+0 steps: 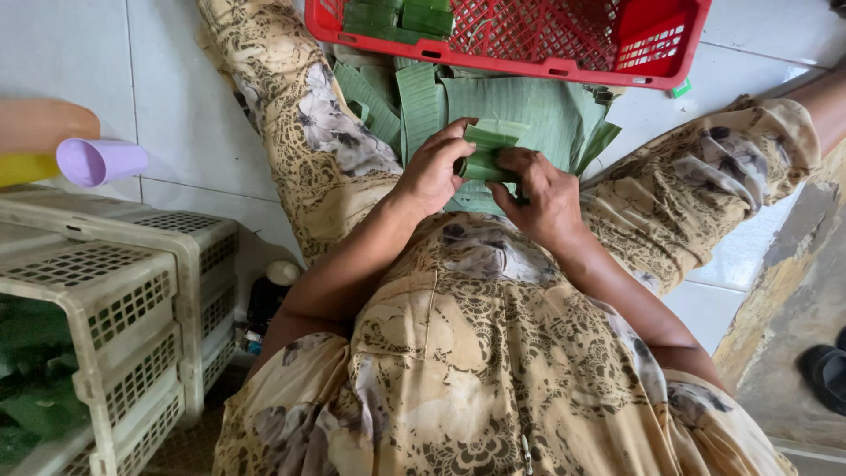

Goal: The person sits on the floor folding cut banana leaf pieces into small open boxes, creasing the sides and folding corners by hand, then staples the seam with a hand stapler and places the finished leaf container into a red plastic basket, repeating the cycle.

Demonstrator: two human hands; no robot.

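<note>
I see both hands meeting just above the middle of the frame, over a lap in a brown flowered dress. My left hand (434, 172) has its grip closed on a small rolled banana-leaf parcel (484, 163), fingers curled over the near end and the loose leaf flap standing above. My right hand (545, 196) grips the same parcel from the other side, thumb and fingers pinched on it. Under the hands lies a stack of flat banana leaves (538, 115), spread between the knees on the tiled floor (66, 62). At the top of the frame sits a red plastic basket (564, 62) with a few finished green parcels (401, 18) in its upper left corner. At lower left stands a cream plastic crate (132, 291) with green leaves inside, and a lilac cup (101, 160) lies on its side at the left edge.
</note>
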